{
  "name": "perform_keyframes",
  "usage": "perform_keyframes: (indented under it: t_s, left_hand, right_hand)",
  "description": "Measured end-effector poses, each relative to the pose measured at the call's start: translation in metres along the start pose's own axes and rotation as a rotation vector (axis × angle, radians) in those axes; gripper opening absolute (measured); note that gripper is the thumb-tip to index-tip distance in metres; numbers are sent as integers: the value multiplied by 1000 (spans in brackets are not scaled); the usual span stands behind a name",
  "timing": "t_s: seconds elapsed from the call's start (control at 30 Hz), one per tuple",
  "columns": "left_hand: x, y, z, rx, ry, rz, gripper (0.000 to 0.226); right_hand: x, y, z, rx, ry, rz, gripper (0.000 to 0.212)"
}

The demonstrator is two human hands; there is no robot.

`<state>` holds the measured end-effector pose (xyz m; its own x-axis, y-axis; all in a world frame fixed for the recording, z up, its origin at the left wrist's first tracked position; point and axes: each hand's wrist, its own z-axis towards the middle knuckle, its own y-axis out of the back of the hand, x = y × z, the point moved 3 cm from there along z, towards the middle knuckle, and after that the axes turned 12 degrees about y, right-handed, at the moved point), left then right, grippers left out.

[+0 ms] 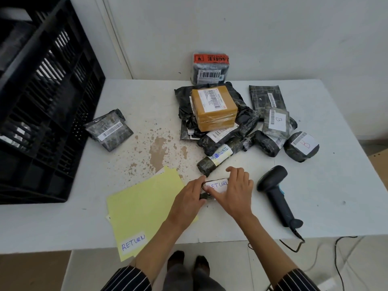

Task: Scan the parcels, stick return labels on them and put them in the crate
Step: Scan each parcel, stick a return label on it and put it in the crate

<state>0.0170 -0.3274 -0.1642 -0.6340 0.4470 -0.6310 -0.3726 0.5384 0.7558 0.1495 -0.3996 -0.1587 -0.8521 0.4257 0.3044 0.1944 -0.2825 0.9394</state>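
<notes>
A small dark parcel [206, 195] lies near the table's front edge with a white RETURN label [216, 185] on its top. My left hand [190, 194] grips its left end. My right hand [236, 192] lies over its right side, fingers curled around it and thumb on the label. Yellow label sheets [144, 208] lie to the left, one RETURN sticker [133, 242] on them. The black barcode scanner [276, 191] lies to the right. The black crate [42, 97] stands at the left.
A heap of black parcels with a tan box [214, 107] on top fills the back middle. More wrapped parcels [301, 145] lie at the right, one [109, 130] lies alone near the crate. The white table [336, 196] has chipped paint in the middle. Scanner cable hangs off the front.
</notes>
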Motion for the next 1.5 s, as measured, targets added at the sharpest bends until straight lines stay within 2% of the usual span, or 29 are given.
perform_keyframes:
  t_s: [0.1, 0.2, 0.4, 0.53, 0.6, 0.73, 0.87, 0.97, 1.1, 1.2, 1.3, 1.37, 1.5]
  left_hand:
    - [-2, 0, -2, -23, -76, 42, 66]
    - [-1, -3, -3, -75, -184, 128, 76]
    - [1, -6, -1, -110, -192, 195, 70]
    - [0, -7, 0, -91, -184, 212, 66]
    - [-3, -8, 1, -80, -170, 204, 53]
    - [-11, -15, 8, -136, -150, 302, 50]
    - [-17, -25, 10, -194, -135, 314, 41]
    - [-14, -26, 15, -184, -105, 422, 46]
    - [-12, -24, 19, -101, -150, 525, 53]
    - [-10, -19, 22, -1, -129, 498, 60]
    - [-12, -9, 21, 121, -112, 459, 61]
    - [-10, -3, 21, 226, -45, 361, 61]
    - [-15, 31, 12, 176, -5, 33, 53]
  right_hand:
    - [-12, 1, -6, 77, 143, -28, 83]
    - [-26, 2, -9, 118, 255, -13, 70]
    - [-31, -1, -1, 45, 211, 124, 48]
    - [-39, 0, 2, 45, 125, 334, 13]
    - [-37, 4, 0, 15, 106, 345, 18]
    - [-23, 11, -13, -73, 248, 10, 31]
    - [-14, -8, -28, 13, 388, -85, 38]
    - [-19, -16, -28, 92, 383, -152, 48]
    - [-25, -16, -23, 167, 344, -198, 60]
    - [-29, -16, -22, 180, 375, -201, 65]
    - [-40, -10, -16, 150, 462, -217, 58]
    - [-43, 0, -10, 189, 469, -159, 63]
    - [-31, 32, -4, 202, 439, -50, 51]
